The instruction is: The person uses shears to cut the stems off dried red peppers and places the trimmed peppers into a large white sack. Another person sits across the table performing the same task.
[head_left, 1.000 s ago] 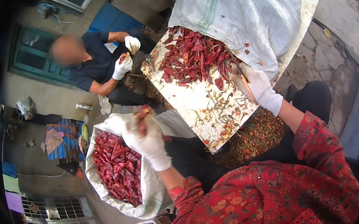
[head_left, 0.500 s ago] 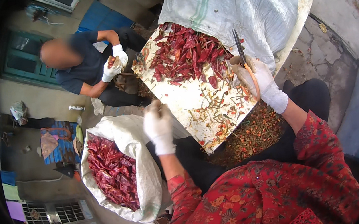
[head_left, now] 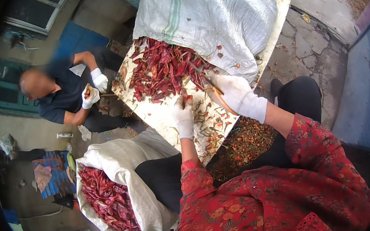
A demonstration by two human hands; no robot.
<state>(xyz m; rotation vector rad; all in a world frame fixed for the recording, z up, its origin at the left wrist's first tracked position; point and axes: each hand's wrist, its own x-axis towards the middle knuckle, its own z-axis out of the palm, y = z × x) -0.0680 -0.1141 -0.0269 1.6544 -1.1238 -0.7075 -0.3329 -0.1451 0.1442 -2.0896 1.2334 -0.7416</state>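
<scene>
Pale board up front, tilted from where I stand. White woven sack with a green stripe over its far part. Co-worker seated off left, gloved, something reddish in one hand. Second white sack at the wearer's left, mouth open, full of dried red peppers. Loose pepper heap on the board, spilling from under the striped sack. Stem litter below the near edge.

Right hand, gloved, wrapped round orange-handled scissors, blades toward the heap; can't tell if they're parted. Left hand, gloved, fingers pinched on one red pepper at the heap's near edge.

Risks: blade could nick the left glove, since the hands work close together; peppers could slide off, heap being loose; brittle skins might crack if squeezed.

Writing: none readable. Small white bottle by the wall, too small for any label.
</scene>
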